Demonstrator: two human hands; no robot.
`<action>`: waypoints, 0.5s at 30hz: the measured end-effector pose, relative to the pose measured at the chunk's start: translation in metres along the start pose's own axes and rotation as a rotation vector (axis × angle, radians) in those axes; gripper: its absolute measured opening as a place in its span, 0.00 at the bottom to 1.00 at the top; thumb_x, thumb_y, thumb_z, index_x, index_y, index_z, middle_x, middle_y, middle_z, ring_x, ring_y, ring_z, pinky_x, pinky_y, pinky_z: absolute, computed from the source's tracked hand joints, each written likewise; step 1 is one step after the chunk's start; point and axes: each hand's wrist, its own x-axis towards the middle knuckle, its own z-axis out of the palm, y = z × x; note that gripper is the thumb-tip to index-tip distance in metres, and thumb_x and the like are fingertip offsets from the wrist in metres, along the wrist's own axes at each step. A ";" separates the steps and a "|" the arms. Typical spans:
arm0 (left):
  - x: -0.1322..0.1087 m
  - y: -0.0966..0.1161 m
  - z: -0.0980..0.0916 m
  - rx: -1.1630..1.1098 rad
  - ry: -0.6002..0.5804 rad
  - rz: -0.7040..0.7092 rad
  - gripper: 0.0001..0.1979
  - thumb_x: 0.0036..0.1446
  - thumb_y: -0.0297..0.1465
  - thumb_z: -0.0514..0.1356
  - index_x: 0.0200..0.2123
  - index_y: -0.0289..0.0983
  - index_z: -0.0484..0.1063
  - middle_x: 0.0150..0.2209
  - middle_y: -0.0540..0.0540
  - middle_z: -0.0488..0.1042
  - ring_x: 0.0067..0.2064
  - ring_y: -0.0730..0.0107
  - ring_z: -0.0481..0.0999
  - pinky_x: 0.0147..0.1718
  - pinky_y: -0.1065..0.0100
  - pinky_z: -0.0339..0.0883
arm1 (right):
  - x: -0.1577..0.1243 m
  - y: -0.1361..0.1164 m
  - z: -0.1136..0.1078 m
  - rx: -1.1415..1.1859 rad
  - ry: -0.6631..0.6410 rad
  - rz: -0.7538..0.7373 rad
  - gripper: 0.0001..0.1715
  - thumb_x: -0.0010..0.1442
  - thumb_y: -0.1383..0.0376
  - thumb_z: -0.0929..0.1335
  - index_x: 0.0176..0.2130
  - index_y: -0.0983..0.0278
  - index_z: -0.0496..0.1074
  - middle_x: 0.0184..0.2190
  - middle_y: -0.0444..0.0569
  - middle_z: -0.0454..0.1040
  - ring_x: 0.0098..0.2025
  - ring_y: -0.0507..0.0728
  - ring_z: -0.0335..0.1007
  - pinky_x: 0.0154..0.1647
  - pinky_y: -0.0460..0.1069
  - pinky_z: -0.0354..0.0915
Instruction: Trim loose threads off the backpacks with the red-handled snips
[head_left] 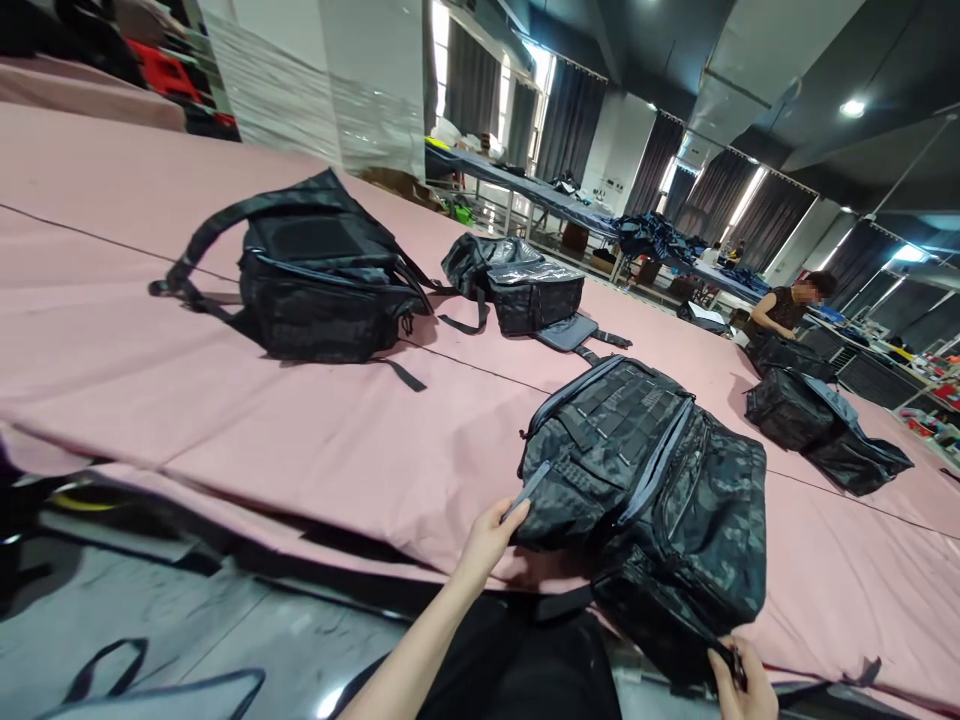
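A black and grey camouflage backpack (600,430) lies on the pink-covered table near its front edge, with a long grey-lined zipper opening across it. At its left side my left hand (499,530) is closed, thumb and fingers pinching a narrow grey strip (534,482) of the bag. My right hand (742,680) is closed at the bag's lower right corner, touching the dark fabric. A small dark, shiny thing shows between its fingers; I cannot make out what it is. Part of the bag hangs over the table edge.
Another dark backpack (322,290) stands at left, straps loose. Farther back is a bag (536,290) with shiny lining. At right lies an opened bag (795,410), near a person (787,305) at the table with a dark bag. The pink table cover (225,420) reaches the front edge.
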 end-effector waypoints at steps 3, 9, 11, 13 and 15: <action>-0.016 -0.022 -0.005 0.008 0.031 -0.047 0.26 0.38 0.52 0.60 0.28 0.34 0.72 0.27 0.48 0.72 0.32 0.63 0.70 0.33 0.66 0.65 | 0.001 0.018 -0.004 0.049 -0.056 -0.021 0.22 0.50 0.48 0.69 0.30 0.65 0.71 0.25 0.49 0.73 0.27 0.55 0.70 0.28 0.44 0.68; -0.052 -0.035 -0.013 0.081 -0.102 -0.125 0.26 0.42 0.54 0.57 0.24 0.34 0.70 0.24 0.48 0.71 0.30 0.63 0.69 0.29 0.67 0.63 | -0.001 0.064 -0.014 0.042 -0.081 0.015 0.22 0.47 0.50 0.70 0.33 0.66 0.72 0.30 0.52 0.76 0.32 0.58 0.73 0.31 0.47 0.70; -0.064 -0.021 -0.018 0.224 -0.313 -0.102 0.25 0.47 0.53 0.54 0.22 0.35 0.69 0.22 0.49 0.70 0.28 0.64 0.69 0.28 0.68 0.62 | 0.004 0.074 -0.019 0.025 -0.049 0.051 0.22 0.48 0.50 0.69 0.35 0.66 0.73 0.34 0.54 0.76 0.36 0.61 0.73 0.38 0.50 0.70; -0.076 0.005 -0.023 0.483 -0.456 -0.005 0.23 0.52 0.49 0.52 0.21 0.36 0.69 0.23 0.48 0.71 0.28 0.64 0.70 0.28 0.69 0.61 | 0.012 0.078 -0.022 -0.002 -0.028 0.113 0.23 0.51 0.51 0.67 0.39 0.66 0.73 0.40 0.55 0.75 0.42 0.63 0.71 0.46 0.55 0.67; -0.083 0.039 -0.023 0.732 -0.418 0.168 0.19 0.56 0.44 0.51 0.23 0.37 0.71 0.25 0.48 0.72 0.29 0.65 0.72 0.29 0.70 0.61 | 0.025 0.078 -0.021 -0.013 0.000 0.169 0.25 0.52 0.51 0.66 0.43 0.65 0.72 0.44 0.55 0.73 0.47 0.64 0.68 0.51 0.58 0.62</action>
